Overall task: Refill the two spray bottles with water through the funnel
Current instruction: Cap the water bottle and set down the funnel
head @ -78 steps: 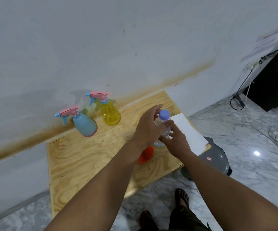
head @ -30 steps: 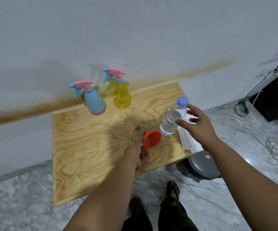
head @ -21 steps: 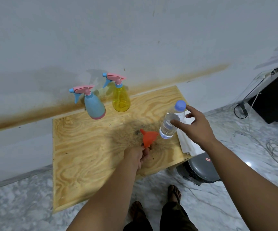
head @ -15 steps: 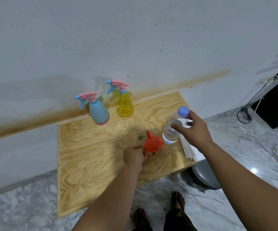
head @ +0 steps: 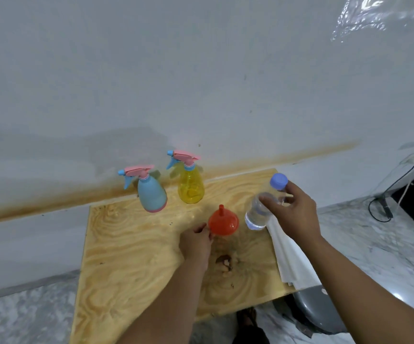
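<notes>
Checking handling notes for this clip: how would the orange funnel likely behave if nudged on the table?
The orange funnel stands rim-down, spout up, so it probably slides rather than rolls. It looks like thin plastic, likely light and stiff. The left hand pinches its rim.

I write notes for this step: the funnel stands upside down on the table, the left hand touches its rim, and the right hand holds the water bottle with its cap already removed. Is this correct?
One detail is wrong: in the head view the water bottle has its blue cap on. The rest holds: the funnel stands upside down on the table, the left hand touches its rim, and the right hand holds the bottle.
</notes>
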